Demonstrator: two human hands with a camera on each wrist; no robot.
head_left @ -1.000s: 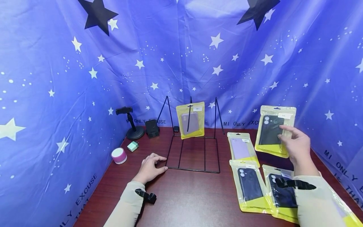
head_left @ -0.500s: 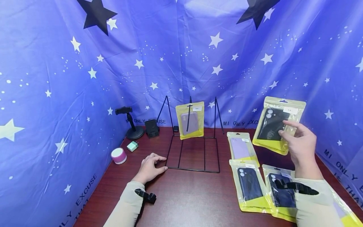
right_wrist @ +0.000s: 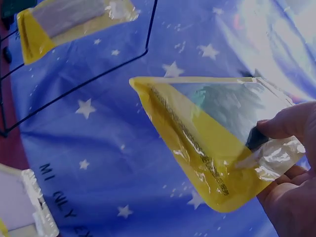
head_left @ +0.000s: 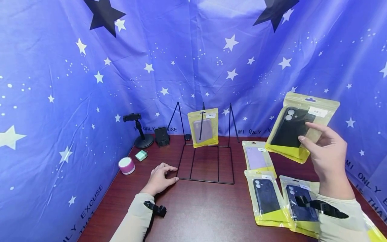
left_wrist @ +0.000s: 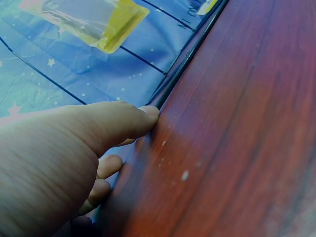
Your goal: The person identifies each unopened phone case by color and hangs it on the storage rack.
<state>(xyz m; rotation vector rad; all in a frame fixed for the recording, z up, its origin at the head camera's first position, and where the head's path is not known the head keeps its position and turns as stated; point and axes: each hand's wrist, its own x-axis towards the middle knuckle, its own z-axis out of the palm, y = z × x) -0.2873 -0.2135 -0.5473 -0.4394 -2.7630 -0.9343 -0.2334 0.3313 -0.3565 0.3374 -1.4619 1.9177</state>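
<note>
Bags take most of the view; clock directions here run from the wire rack (head_left: pixel 205 181) as the head camera sees it. Between two and three o'clock the right hand (head_left: pixel 328 153) pinches a held pouch (head_left: pixel 287 152) near its right edge, thumb on the front; inside is a black phone case (head_left: pixel 290 129), and the pouch leans in the air above the table (head_left: pixel 193 211); toward twelve, a hanging pouch (head_left: pixel 210 141) with a lilac case (head_left: pixel 206 129) in it dangles from the rack's middle prong. At three o'clock lies a flat pouch (head_left: pixel 270 168) containing another lilac case (head_left: pixel 256 158); toward four, a nearer pouch (head_left: pixel 273 217) holds a dark case (head_left: pixel 266 198), and beside it a pouch partly behind the right sleeve (head_left: pixel 341 222) holds one more; farther out toward four, a yellow corner (head_left: pixel 375 234) shows at the frame edge, its contents unclear. Between eight and nine, the left hand (head_left: pixel 158 179) has thumb and forefinger slightly apart, their tips on the rack's near left corner.

Compared with a second ago, the held pouch is higher and tips more to the right; the left hand, rack and hanging pouch look the same.
</note>
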